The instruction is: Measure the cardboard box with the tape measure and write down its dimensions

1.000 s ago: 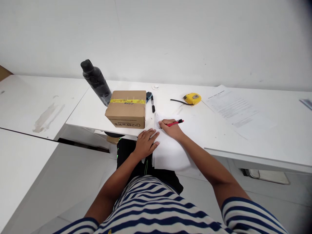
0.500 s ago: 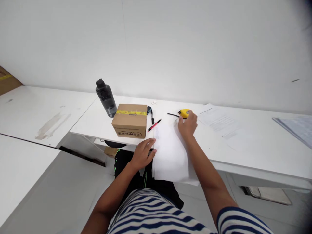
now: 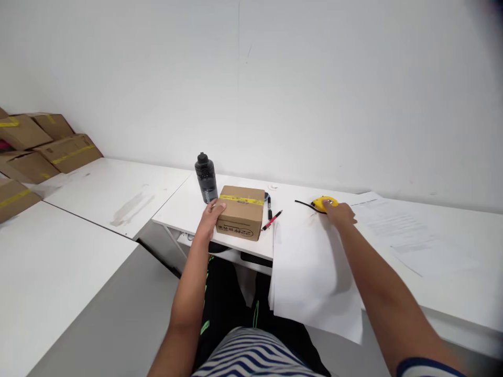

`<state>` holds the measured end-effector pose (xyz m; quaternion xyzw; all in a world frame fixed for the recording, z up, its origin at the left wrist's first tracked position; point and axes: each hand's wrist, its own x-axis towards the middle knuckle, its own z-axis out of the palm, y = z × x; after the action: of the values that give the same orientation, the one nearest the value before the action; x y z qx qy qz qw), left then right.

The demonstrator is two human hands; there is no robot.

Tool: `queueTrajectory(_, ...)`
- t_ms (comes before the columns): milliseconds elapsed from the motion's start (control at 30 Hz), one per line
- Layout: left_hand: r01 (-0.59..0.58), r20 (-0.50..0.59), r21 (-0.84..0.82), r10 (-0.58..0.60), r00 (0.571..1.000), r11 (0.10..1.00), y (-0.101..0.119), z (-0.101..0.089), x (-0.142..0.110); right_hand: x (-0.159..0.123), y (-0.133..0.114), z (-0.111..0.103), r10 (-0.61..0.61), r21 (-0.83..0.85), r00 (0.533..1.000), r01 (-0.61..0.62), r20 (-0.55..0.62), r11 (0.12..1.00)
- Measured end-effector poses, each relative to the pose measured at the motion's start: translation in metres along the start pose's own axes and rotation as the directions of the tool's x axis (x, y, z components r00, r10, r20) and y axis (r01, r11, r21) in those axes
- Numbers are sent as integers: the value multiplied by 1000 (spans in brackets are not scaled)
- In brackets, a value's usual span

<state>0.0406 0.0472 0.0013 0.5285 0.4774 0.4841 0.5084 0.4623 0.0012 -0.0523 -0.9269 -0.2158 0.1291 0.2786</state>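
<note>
A small cardboard box [image 3: 241, 212] with yellow tape across its top sits on the white desk. My left hand [image 3: 211, 215] is at its left side, thumb over the near corner and fingers along the side, gripping it; the fingertips are partly hidden. Farther right, my right hand [image 3: 340, 213] is closed on a yellow tape measure [image 3: 323, 203]. A thin black strap [image 3: 304, 203] trails left from the tape measure. Below that hand, a stack of white paper [image 3: 310, 277] hangs over the desk's front edge. A red and black pen [image 3: 272, 220] and a black marker [image 3: 270, 208] lie beside the box.
A dark water bottle [image 3: 206, 180] stands behind the box to the left. Printed sheets [image 3: 404, 225] lie on the right of the desk [image 3: 451, 228]. Several taped cartons [image 3: 70, 152] are piled on the far-left table. A white wall [image 3: 314, 94] rises behind the desk.
My left hand has moved from the paper's left edge up to the box's left side. My right hand stays on the tape measure. The view has swung left, bringing more cartons into sight.
</note>
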Motion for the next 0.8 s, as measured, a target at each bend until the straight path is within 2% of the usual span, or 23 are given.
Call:
queueTrajectory(67, 38, 57, -114, -32, 998, 993, -4, 1, -2, -4, -6, 2, -110, 44, 994, 109, 13, 993)
queueTrajectory(133, 15, 31, -133, -11, 999, 991, -2, 4, -7, -12, -16, 2, -228, 75, 974, 227, -4, 971)
queueTrajectory(200, 16, 28, -125, -12, 1000, 992, 2, 6, -10, -28, -33, -2, -323, 168, 944, 331, -71, 929)
queueTrajectory(233, 28, 37, -123, -24, 999, 992, 4, 7, -11, -39, -45, -5, -364, 243, 924, 382, -114, 892)
queueTrajectory(300, 36, 41, -119, -31, 999, 992, 6, 8, -10, -70, -74, -11, -479, 439, 860, 503, -174, 744)
queueTrajectory(333, 22, 37, -115, -18, 999, 993, 5, 8, -8, -88, -90, -14, -573, 514, 803, 566, -164, 645)
queueTrajectory(367, 1, 31, -108, 3, 1000, 994, 4, 8, -7, -106, -107, -16, -673, 565, 726, 618, -142, 547)
queueTrajectory(400, -24, 30, -100, 27, 999, 995, 2, 7, -5, -125, -123, -16, -770, 589, 626, 669, -118, 453)
queueTrajectory(467, -68, 40, -82, 71, 997, 994, -1, 6, -3, -157, -153, -13, -922, 547, 379, 789, -77, 279)
queueTrajectory(500, -78, 49, -75, 82, 995, 994, -2, 6, -2, -169, -165, -9, -962, 511, 270, 834, -46, 210)
queueTrajectory(533, -82, 58, -68, 86, 995, 994, -3, 6, -1, -179, -176, -4, -983, 487, 184, 859, -9, 156)
queueTrajectory(567, -82, 62, -60, 86, 994, 995, -3, 6, -1, -186, -184, 2, -992, 472, 120, 873, 28, 120)
queueTrajectory(633, -80, 61, -51, 83, 995, 996, -3, 6, -1, -193, -194, 13, -995, 476, 54, 875, 87, 89)
queueTrajectory(800, -85, 65, -39, 88, 994, 996, -1, 8, -6, -194, -193, 25, -986, 454, -32, 890, 165, 48)
